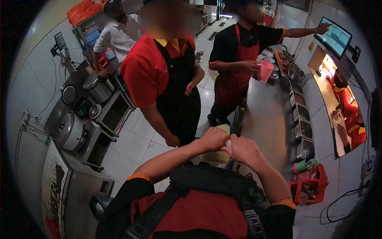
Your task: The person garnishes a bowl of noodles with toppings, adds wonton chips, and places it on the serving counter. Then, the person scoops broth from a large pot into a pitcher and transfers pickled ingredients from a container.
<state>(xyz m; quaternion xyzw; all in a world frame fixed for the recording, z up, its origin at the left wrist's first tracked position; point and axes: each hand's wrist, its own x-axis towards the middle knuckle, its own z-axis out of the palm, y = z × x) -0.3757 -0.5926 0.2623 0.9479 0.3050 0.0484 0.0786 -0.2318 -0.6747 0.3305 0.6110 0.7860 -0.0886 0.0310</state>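
Observation:
My left hand and my right hand meet in front of my body, both closed. A small whitish piece shows between them, and both hands seem to grip it; its kind is too small to make out. A pale yellowish thing sticks out just beyond my left hand. Under the hands is a container with yellowish contents, mostly hidden by my forearms and hands.
A long steel counter runs along the right, lined with metal bins. Nearby is a red rack. Facing me stands a person in a red shirt; another holds a pink jug. Pots stand at left.

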